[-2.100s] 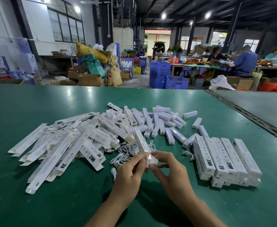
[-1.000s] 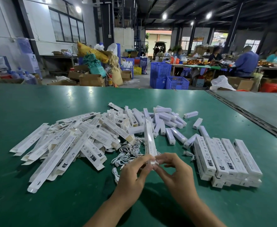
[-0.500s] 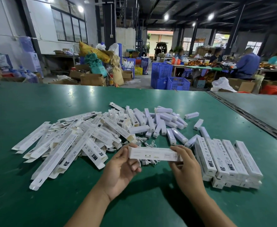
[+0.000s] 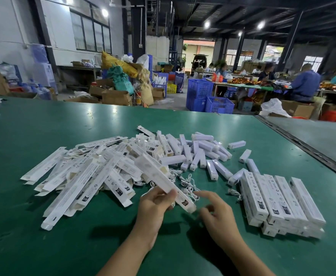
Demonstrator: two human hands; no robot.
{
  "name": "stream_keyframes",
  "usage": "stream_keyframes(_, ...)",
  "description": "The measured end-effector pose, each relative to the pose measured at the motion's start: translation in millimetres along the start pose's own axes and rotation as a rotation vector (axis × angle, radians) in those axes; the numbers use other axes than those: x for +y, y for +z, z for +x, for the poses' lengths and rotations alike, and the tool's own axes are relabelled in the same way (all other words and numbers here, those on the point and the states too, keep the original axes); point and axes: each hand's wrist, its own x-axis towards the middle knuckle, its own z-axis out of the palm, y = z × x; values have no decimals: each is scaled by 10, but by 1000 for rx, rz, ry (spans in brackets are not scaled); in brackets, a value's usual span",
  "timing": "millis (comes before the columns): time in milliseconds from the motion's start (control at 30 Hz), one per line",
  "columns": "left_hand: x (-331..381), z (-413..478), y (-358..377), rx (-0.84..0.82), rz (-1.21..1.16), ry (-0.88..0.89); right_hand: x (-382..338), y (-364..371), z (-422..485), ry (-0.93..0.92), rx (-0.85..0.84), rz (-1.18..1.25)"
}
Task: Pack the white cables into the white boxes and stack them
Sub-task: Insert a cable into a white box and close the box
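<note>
My left hand (image 4: 155, 204) grips a long white box (image 4: 163, 181) near its lower end; the box slants up to the left over the green table (image 4: 43, 136). My right hand (image 4: 216, 214) hovers just right of the box's lower end, blurred, fingers loosely curled and holding nothing. A tangle of white cables (image 4: 185, 184) lies behind the hands. A heap of flat, unfolded white boxes (image 4: 79, 176) spreads to the left. A neat stack of packed boxes (image 4: 280, 202) sits at the right.
Several short white units (image 4: 201, 152) lie scattered behind the cables. A dark seam (image 4: 306, 146) splits the table from a second surface at the right. Beyond the far edge stand blue crates (image 4: 208, 98), cardboard boxes, and seated workers.
The box went from upright to level between both hands, and now slants in my left hand alone. My right hand has let go of its end and drawn slightly away.
</note>
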Motion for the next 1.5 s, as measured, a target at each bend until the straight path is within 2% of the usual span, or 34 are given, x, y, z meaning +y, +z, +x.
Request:
stream_keyframes(100,19,29,-29,153,-33,-10,141,42,131,114,102,-220)
stream_keyframes(167,24,48,-22,186,-31,-15,217,95,211,164,26,-325)
stream_keyframes(267,24,46,-1,188,-33,-38,334,189,344,144,-89,-526)
stream_keyframes(467,39,61,-17,208,-71,-68,414,240,687,213,-76,-564)
stream_keyframes(700,24,68,0,234,-59,-89,508,251,926,403,-97,-685)
stream_keyframes(900,18,87,10,242,-84,-89,530,246,1019,434,-117,-738)
stream_keyframes(1233,31,123,-36,276,-132,-58,550,164,859,318,-95,-698)
stream_keyframes(1367,27,126,-33,303,-121,-49,461,118,661,246,-10,-555)
stream_keyframes(1500,38,128,-39,312,-143,-31,293,-11,443,150,219,-218)
